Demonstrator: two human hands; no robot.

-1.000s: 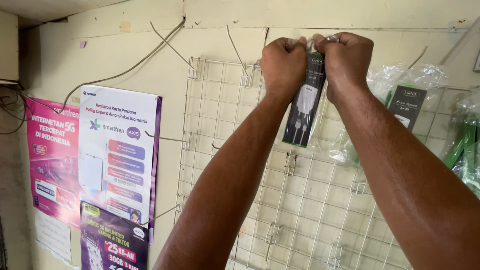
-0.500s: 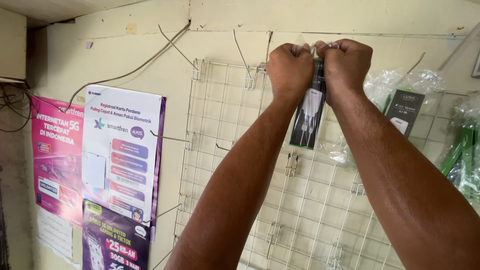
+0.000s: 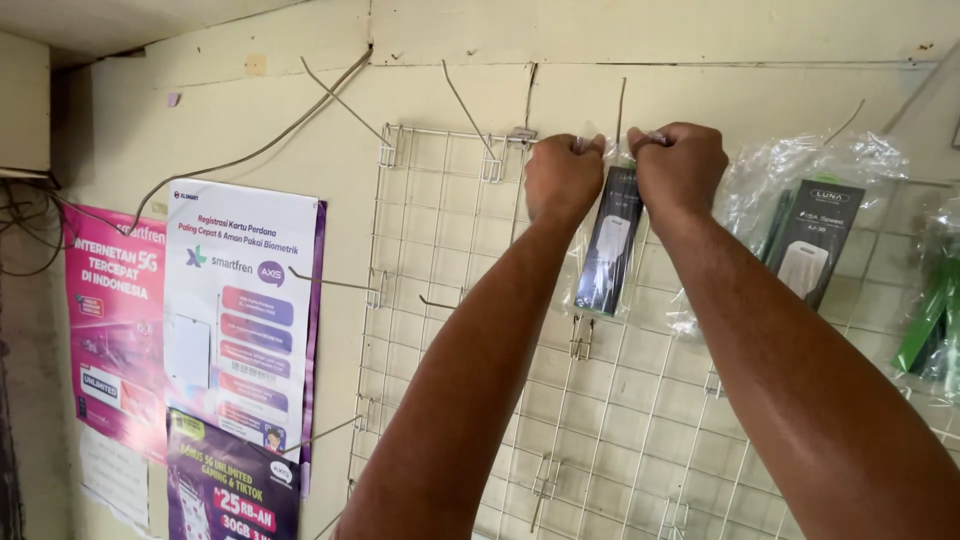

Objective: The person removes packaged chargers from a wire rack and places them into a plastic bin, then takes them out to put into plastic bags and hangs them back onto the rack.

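Item held: charger packet (image 3: 608,240), a dark card with a white plug-shaped charger pictured on it, sealed in a clear plastic sleeve. It hangs flat against the white wire grid panel (image 3: 450,260), near the panel's top edge and about midway along it. My left hand (image 3: 562,175) pinches the sleeve's top left corner, fingers curled tight on the plastic; my right hand (image 3: 680,165) pinches the top right corner the same way. Both fists sit just below the top rail, close together, with the packet dangling between and under them.

Fixture: the grid panel is mounted on a pale cream wall (image 3: 700,60). Several thin wire hooks stick out from it, some at the top rail, others lower on the left side. Small metal clips hang on the grid below the packet.

Neighbouring stock: a second charger packet (image 3: 805,255), dark card in crinkled clear plastic, hangs just to the right of my right hand. Further right, at the frame edge, green items in clear plastic (image 3: 935,310).

Left of the panel: a white and purple poster (image 3: 240,310) and beside it a pink poster (image 3: 110,330). Loose cables (image 3: 25,225) run along the far left wall.
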